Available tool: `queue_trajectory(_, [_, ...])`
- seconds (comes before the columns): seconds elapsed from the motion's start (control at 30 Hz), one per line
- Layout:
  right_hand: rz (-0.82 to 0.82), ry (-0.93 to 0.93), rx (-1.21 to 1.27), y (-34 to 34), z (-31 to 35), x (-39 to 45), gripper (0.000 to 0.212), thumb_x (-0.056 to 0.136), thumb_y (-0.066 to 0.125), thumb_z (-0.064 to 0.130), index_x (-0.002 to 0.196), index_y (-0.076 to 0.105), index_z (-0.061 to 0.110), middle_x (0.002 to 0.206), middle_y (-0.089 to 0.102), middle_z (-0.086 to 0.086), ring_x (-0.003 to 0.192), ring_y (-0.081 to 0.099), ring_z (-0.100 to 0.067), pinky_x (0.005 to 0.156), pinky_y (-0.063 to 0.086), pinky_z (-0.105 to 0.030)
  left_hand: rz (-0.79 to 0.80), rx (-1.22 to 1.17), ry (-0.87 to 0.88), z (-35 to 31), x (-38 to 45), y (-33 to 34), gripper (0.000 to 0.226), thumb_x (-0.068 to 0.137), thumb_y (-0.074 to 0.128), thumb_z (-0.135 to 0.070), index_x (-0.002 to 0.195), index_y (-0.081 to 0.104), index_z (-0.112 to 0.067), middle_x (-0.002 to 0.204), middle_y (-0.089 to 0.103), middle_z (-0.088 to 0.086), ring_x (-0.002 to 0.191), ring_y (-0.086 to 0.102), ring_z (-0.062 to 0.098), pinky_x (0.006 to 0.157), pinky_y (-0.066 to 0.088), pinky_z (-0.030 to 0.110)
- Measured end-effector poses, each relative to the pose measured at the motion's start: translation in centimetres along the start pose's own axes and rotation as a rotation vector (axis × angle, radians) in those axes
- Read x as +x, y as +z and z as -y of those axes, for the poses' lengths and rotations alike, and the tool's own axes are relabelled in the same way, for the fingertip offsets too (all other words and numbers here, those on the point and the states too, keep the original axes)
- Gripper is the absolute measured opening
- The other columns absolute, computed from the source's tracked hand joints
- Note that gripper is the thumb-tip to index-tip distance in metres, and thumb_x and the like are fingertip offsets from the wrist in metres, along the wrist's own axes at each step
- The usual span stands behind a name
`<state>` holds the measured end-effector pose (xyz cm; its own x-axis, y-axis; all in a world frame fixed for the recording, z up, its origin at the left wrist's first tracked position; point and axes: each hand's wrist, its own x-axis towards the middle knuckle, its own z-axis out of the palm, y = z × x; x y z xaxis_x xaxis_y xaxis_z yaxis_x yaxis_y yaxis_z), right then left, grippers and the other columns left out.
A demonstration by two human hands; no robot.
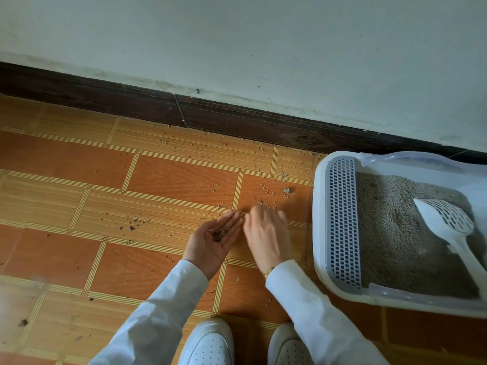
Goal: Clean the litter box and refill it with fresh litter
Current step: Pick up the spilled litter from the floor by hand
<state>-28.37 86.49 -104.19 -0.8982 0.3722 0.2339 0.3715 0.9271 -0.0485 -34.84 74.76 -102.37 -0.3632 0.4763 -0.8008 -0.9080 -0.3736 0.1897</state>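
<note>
Hands work low over the floor: the left hand lies palm up and spread flat, cupping a small dark heap of crumbs, while the right hand, blurred, reaches palm down beside it with fingers bent toward the tiles; whether it pinches anything cannot be told. Stray grains and a grey clump dot the floor between the hands and the baseboard. The litter box sits just right of the hands, near the wall, still holding grey litter, with a white scoop resting in it and a slotted grille along its near side. The step in hand appears to be gathering spilled litter by hand. It should go best if the left palm stays level and cupped close to the tiles, the right hand sweeps grains into small piles before lifting them, and the load is emptied before it overflows. The box itself looks not yet emptied or refilled.
</note>
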Motion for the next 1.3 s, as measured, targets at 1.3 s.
queue_trajectory(1.3, [0.183,0.147,-0.226,2.9,-2.0,3.7,0.022,0.086,0.062,0.034,0.086,0.062,0.012,0.076,0.061,-0.008,0.068,0.057,-0.024,0.071,0.043,-0.037,0.023,-0.035,0.03,-1.4,-0.3,-0.7,0.037,0.095,0.037,-0.009,0.119,0.055,0.011,0.122,0.06,0.023,0.113,0.06,0.034,0.095,0.048,0.042])
